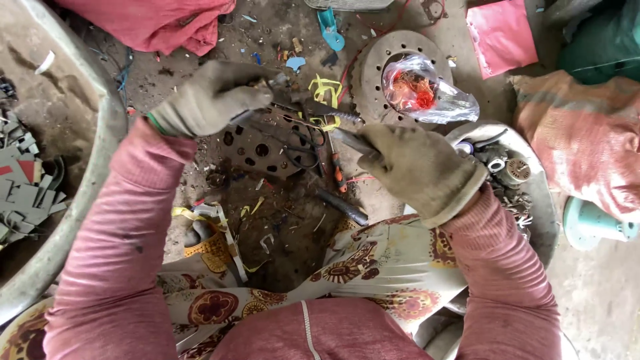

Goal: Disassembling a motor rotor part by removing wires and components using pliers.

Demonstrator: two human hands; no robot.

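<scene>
Both my hands wear dirty grey work gloves over pink sleeves. My left hand (210,97) is closed around a small dark metal part with a threaded rod (337,115) sticking out to the right. My right hand (417,167) grips a metal tool (352,141) whose tip points toward that part. The two hands sit close together above a perforated metal plate (257,150) lying on the dirty floor. What exactly lies inside the left fist is hidden.
A round toothed metal disc (373,67) holds a clear bag of orange wire (423,90). A metal bowl (543,193) of small parts is at right, a large grey basin (100,133) of flat pieces at left. Pink sacks, a screwdriver (338,172) and scraps lie around.
</scene>
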